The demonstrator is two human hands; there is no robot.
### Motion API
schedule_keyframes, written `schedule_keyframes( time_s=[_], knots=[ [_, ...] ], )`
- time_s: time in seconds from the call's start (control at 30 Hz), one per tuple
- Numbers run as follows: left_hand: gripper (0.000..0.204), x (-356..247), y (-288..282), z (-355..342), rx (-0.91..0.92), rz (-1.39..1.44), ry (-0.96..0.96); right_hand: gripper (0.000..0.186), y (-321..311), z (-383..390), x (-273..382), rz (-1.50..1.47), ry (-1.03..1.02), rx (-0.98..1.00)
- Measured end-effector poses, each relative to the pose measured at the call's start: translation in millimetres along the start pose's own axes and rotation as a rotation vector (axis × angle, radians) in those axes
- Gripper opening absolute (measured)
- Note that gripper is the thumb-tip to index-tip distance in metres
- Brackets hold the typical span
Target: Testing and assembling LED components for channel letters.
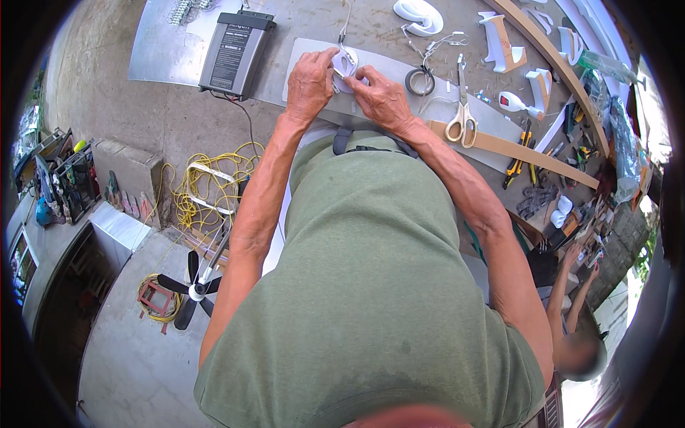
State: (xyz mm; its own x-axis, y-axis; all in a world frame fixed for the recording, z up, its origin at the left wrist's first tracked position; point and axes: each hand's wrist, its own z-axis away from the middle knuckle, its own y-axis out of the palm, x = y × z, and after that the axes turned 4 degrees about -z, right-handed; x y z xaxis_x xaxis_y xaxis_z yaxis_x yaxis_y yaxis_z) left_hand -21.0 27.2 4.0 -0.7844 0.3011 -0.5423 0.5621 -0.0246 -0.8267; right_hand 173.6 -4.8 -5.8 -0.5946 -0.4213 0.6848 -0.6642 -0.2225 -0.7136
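My left hand point(312, 82) and my right hand point(382, 100) meet over the workbench. Between their bent fingers is a small white hollow piece point(344, 63), rounded in outline, with a thin wire point(344, 34) running up from it. The left fingertips pinch its left side; the right thumb and forefinger close on its right side. A pale flat sheet point(303, 52) lies under both hands. Just right of my right hand sits a roll of black tape point(419, 82), with scissors point(462, 118) beyond it, blades pointing away from me.
A grey power supply box point(239, 53) stands left of my hands. White shaped pieces point(499, 43), wired modules point(432, 48), a small white bottle point(515, 102) and cutters point(519, 153) lie to the right. Yellow cord point(203, 189) and a black-bladed fan point(196, 289) are at left; another person's arms point(567, 285) show at right.
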Motion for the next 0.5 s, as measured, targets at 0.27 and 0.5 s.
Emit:
schedule_keyframes(
  time_s=[0.27,0.5],
  knots=[
    [0.013,12,6,-1,0.004,0.079,-0.199,0.043,3,-2,-3,0.122,-0.153,0.007],
    [0.015,10,-1,-7,0.125,0.214,-0.353,0.043,2,-2,-3,0.087,-0.116,-0.005]
  ],
)
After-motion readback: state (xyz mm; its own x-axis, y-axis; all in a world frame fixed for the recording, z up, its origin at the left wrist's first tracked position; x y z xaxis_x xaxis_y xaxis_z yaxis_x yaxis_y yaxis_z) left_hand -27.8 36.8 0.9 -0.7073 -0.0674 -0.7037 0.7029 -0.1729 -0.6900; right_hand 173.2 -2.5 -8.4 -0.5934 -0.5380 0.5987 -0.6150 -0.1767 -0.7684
